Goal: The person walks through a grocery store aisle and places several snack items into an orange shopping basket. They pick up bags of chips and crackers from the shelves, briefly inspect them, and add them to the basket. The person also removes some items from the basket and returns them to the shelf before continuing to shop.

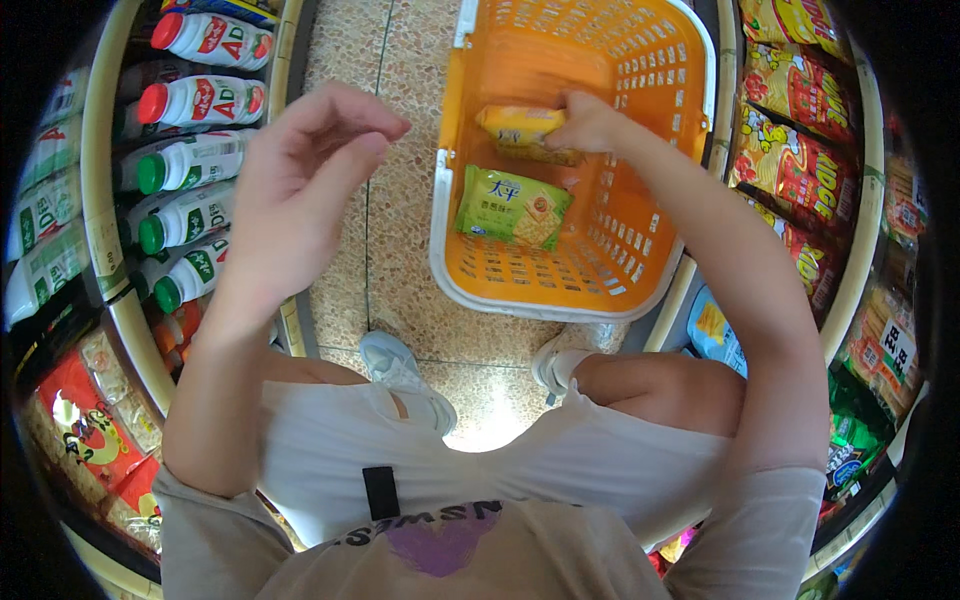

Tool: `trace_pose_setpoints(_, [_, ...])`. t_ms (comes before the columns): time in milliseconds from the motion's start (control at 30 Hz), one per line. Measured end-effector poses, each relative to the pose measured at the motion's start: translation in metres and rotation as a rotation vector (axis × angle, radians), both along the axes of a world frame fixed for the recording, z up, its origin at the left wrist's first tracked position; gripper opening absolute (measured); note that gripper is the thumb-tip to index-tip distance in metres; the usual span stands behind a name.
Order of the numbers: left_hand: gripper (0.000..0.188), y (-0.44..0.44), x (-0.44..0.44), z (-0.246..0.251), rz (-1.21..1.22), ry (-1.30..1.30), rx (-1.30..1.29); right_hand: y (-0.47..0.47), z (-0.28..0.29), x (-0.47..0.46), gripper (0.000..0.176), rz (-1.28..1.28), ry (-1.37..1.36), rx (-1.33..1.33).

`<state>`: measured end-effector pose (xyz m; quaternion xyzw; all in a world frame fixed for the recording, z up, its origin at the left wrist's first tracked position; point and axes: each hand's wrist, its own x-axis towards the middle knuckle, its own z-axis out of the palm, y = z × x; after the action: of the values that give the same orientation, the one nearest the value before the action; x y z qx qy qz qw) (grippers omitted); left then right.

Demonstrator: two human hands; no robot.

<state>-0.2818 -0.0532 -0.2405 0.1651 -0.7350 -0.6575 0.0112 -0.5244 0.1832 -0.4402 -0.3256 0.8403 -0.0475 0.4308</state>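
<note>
An orange plastic shopping basket (525,289) with a white rim stands on the floor before me. Inside it, my right hand (592,126) grips the right end of a yellow snack packet (521,126). Some of that packet is hidden by my fingers. Nearer to me in the basket lies a green packet of crackers (514,210), its printed face up. My left hand (307,172) hovers to the left of the basket with nothing in it. Its fingers are curled, and a small gap shows between thumb and fingertips.
Along the left, a shelf holds white drink bottles (206,101) with red or green caps. Red and yellow snack bags (802,124) fill the right shelf, close against the basket. Speckled floor tiles (337,45) run between the shelves. My shoes (405,379) are just behind the basket.
</note>
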Motion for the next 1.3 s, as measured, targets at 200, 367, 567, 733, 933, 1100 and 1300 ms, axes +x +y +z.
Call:
trace_pose_setpoints(200, [0.042,0.011,-0.006,-0.012,0.026,-0.071,-0.043,0.004,0.151,-0.036,0.071,-0.204,0.017,-0.363])
trace_pose_setpoints(367, [0.064,0.026,-0.005,0.004,0.028,0.02,0.24,-0.002,0.254,0.027,0.048,-0.364,-0.416,-0.825])
trace_pose_setpoints(567, [0.053,0.035,-0.009,0.023,-0.019,0.02,0.608,0.024,0.22,0.073,0.058,-0.916,-0.931,-0.956])
trace_pose_setpoints(733, [0.044,0.031,-0.009,0.023,-0.01,-0.021,0.543,0.024,0.211,0.081,0.054,-0.872,-1.036,-0.959])
trace_pose_setpoints(933, [0.043,0.035,-0.005,0.025,-0.02,0.062,0.495,0.02,0.233,0.082,0.047,-0.821,-0.815,-0.956])
trace_pose_setpoints(1100, [0.043,0.039,-0.003,0.029,-0.014,0.104,0.577,0.024,0.241,0.081,0.046,-0.77,-0.724,-0.981])
trace_pose_setpoints(1300, [0.046,0.038,-0.003,0.029,-0.043,0.116,0.596,0.025,0.244,0.079,0.048,-0.753,-0.761,-0.987])
